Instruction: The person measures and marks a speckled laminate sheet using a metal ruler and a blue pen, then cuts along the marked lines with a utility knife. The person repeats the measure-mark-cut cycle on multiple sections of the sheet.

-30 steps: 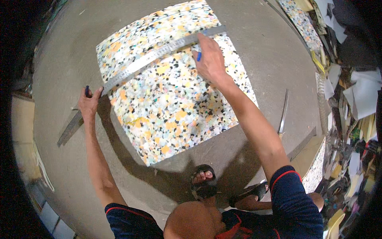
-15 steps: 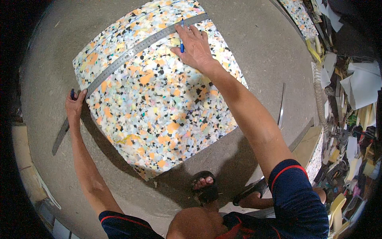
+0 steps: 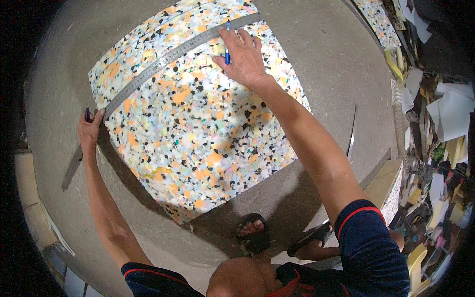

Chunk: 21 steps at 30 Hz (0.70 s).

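Note:
A thick slab of multicoloured speckled foam [image 3: 198, 133] lies on the floor in front of me. Across its far part runs a long steel ruler [image 3: 163, 60], bowed in the picture. My left hand [image 3: 90, 129] grips the ruler at the slab's left edge, thumb near the edge; a small dark-blue object [image 3: 88, 115], kind unclear, shows at its fingers. My right hand [image 3: 242, 59] rests on the foam near the ruler's right end, fingertips at its near edge. A blue pen [image 3: 227, 57] is tucked under its fingers, its end reaching over the ruler.
A grey strip [image 3: 72, 168] juts past my left hand, perhaps more of the ruler. A thin metal strip [image 3: 352, 132] lies right of the slab. Scraps and white sheets [image 3: 449, 111] heap up at the right. My sandalled foot [image 3: 253, 230] stands by the near edge.
My left hand and the ruler's left end have shifted slightly left in the picture. The right hand keeps its place on the ruler with the pen.

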Tool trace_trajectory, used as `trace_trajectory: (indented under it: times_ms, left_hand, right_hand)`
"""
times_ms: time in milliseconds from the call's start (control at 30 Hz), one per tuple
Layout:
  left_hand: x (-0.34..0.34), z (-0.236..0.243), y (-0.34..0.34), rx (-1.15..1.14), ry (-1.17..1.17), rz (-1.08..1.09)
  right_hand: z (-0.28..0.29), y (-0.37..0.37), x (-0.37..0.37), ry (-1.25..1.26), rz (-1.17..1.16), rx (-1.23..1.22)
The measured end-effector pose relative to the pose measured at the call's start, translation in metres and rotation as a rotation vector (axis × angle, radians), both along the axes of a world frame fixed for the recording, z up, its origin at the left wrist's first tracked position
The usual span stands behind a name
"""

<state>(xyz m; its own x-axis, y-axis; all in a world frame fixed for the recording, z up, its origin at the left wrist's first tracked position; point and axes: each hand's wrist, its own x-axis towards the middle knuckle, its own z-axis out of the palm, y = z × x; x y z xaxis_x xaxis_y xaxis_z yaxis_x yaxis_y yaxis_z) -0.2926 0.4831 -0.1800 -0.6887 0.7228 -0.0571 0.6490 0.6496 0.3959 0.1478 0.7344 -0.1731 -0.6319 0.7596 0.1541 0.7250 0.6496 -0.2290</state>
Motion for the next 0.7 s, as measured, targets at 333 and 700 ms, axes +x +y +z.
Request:
trace_trajectory:
  times_ms: [333, 700]
  left_hand:
    - [0.000, -0.011, -0.027, -0.029, 0.138, 0.088]
    - [0.223, -0.008, 0.006, 0.289, 0.124, -0.159]
  right_hand:
    - [-0.014, -0.015, -0.007, 0.009, -0.019, 0.071]
    - [0.021, -0.082, -0.025, -0.094, 0.005, -0.103]
